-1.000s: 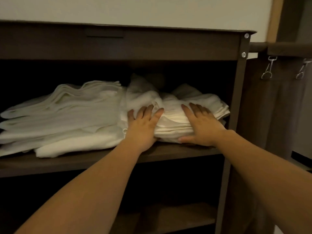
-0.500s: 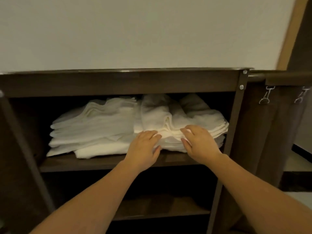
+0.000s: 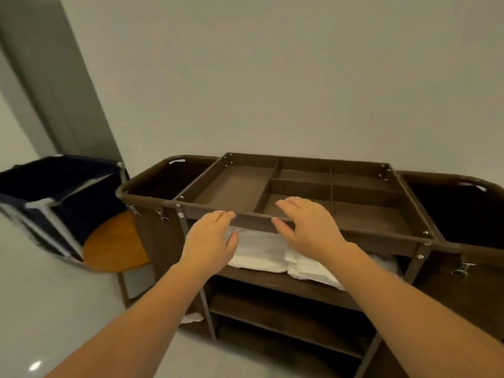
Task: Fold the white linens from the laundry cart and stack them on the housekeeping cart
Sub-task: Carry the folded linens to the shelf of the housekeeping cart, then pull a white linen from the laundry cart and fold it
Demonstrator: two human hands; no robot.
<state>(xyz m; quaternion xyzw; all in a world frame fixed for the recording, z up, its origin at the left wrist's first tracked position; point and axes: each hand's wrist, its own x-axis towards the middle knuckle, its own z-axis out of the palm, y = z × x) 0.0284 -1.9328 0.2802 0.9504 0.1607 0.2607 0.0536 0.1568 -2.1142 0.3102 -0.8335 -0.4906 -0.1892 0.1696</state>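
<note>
Everything here sits relative to the housekeeping cart's top tray [image 3: 234, 186], a brown divided tray whose compartments look bare. Just below its front rail, on the upper shelf, lie the folded white linens [image 3: 261, 252] in two piles side by side. The left hand [image 3: 210, 241] hovers in front of the rail with fingers loosely extended and grips nothing. The right hand [image 3: 305, 227] hangs above the rail, over the tray's near compartment, fingers spread and relaxed, also empty. The stacking step looks done, so the thing to do well now is the finish. The right pile seems to lap over the shelf's front lip, and a flat-palmed nudge back under the tray would square it with its neighbour without disturbing the folds. After that comes a turn toward the navy laundry cart [image 3: 54, 192], well to the left of the tray, beyond a round orange board [image 3: 114, 241], for the next piece. No brand, label or writing can be read anywhere — the tray, the shelf and both carts show plain surfaces only.
</note>
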